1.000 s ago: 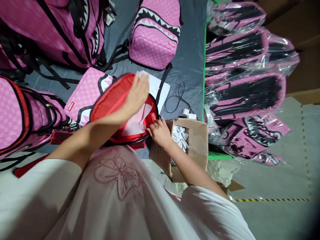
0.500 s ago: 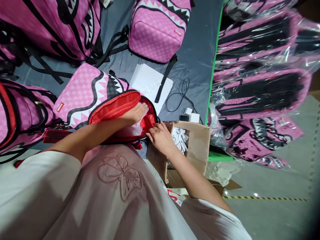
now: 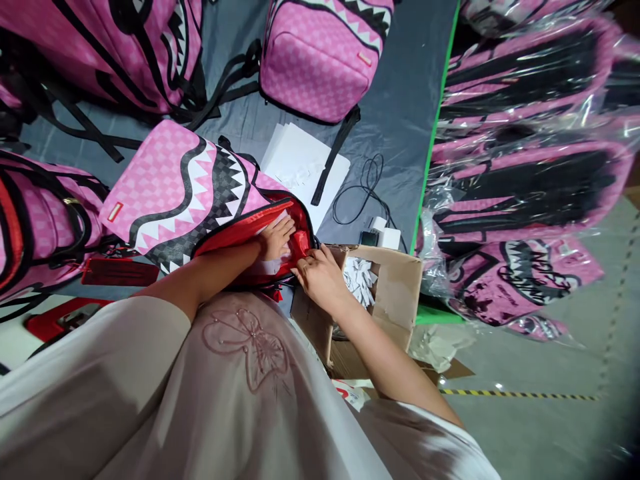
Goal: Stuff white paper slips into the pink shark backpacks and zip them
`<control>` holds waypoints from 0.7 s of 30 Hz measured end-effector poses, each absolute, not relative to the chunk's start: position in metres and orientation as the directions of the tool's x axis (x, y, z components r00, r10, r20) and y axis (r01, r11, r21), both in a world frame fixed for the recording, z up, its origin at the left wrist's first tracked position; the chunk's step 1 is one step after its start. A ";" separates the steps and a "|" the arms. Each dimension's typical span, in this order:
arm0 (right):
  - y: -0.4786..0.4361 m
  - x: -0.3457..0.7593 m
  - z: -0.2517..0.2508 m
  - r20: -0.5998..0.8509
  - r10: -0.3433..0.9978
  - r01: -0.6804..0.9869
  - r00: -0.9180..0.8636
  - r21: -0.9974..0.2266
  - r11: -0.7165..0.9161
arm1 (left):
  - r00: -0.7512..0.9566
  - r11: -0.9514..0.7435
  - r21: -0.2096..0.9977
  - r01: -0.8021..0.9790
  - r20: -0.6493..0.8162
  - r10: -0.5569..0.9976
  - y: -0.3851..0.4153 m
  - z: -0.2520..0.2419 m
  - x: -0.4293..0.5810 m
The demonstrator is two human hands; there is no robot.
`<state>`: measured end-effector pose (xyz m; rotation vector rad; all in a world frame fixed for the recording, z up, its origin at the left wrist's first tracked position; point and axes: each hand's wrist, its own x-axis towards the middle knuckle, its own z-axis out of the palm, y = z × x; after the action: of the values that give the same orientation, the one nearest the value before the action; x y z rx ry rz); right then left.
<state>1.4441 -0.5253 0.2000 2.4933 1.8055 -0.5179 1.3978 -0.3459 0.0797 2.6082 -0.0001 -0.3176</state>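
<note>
Along the near edge of the dark grey cloth-covered table (image 3: 400,120), your pink checkered backpack with jagged printed teeth (image 3: 173,160) lies open.

Your left hand (image 3: 277,239) reaches inside the red lining, fingers spread and grasping nothing, over a pale sheet (image 3: 270,268); your right hand (image 3: 320,275) curls its fingers over the opening's black edge, holding it. Just beside stands a brown cardboard box (image 3: 397,283) of white slips (image 3: 359,281). Past the table's green border (image 3: 439,113), plastic-wrapped pink-and-black bags (image 3: 540,193) rest above grey floor (image 3: 550,440) crossed by yellow-and-black tape (image 3: 520,395).
</note>
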 end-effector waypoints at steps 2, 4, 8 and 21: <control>-0.523 1.444 0.200 -0.296 0.916 0.931 0.270 -0.161 -0.327 | 0.969 -0.882 0.460 0.101 -0.245 -0.017 -0.356 0.077 1.399; -0.521 1.444 0.201 -0.318 0.910 0.933 0.266 -0.151 -0.325 | 0.965 -0.901 0.411 0.140 -0.261 0.031 -0.363 0.075 1.401; -0.520 1.446 0.202 -0.329 0.908 0.933 0.260 -0.155 -0.324 | 0.969 -0.918 0.380 0.114 -0.248 0.018 -0.359 0.083 1.405; -0.522 1.445 0.207 -0.318 0.900 0.928 0.298 -0.124 -0.351 | 0.738 -0.947 0.300 0.111 -0.664 -0.124 -0.357 0.115 1.344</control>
<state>1.4448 -0.5217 0.2075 2.4625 1.7389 -0.5151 1.3436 -0.3566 0.1148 2.6194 -0.0097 -1.0333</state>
